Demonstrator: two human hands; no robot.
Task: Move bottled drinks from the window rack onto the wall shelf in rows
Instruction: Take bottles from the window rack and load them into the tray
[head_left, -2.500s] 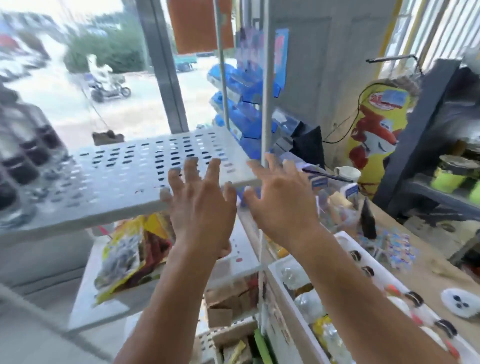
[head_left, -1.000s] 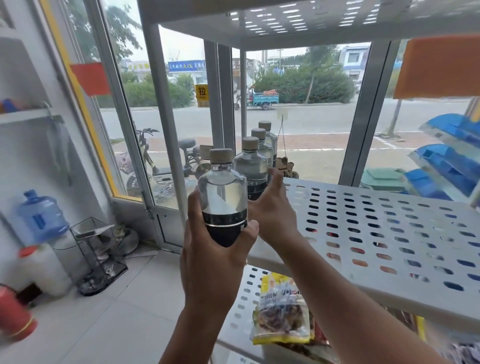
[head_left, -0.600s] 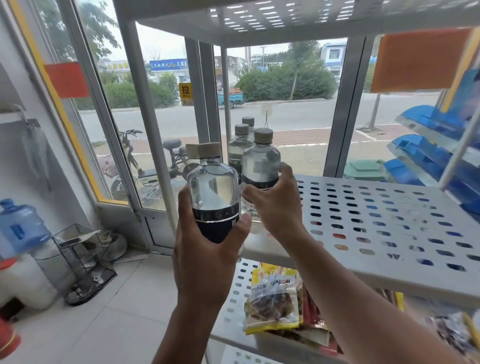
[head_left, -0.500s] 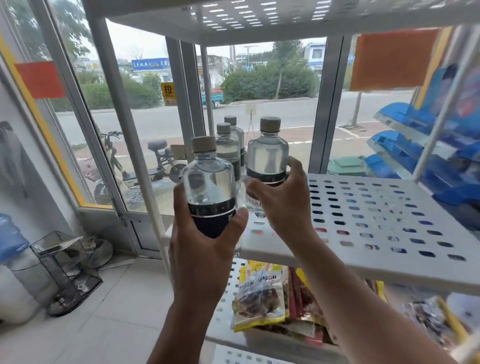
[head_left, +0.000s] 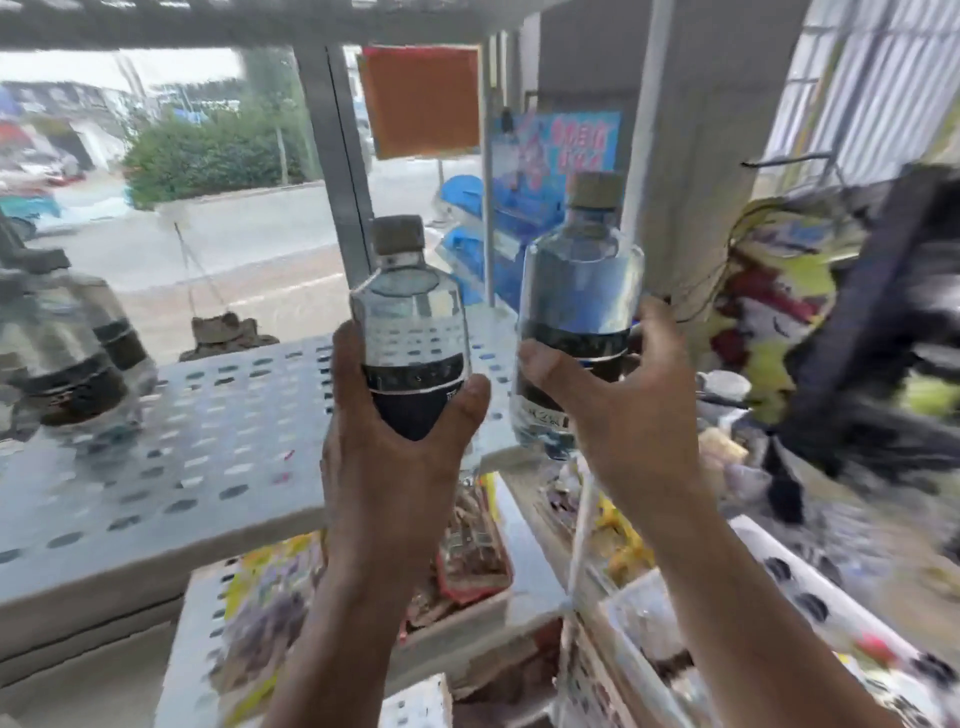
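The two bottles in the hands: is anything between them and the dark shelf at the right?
Nothing visible does. The left bottle and right bottle are held clear of the perforated rack shelf; toward the blurred dark shelf only a white cup sits, lower down.

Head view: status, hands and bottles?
Left hand grips left bottle, right hand grips right bottle. Both upright, off the rack shelf. More bottles on rack at left. Rack post behind, between the two; blurred.
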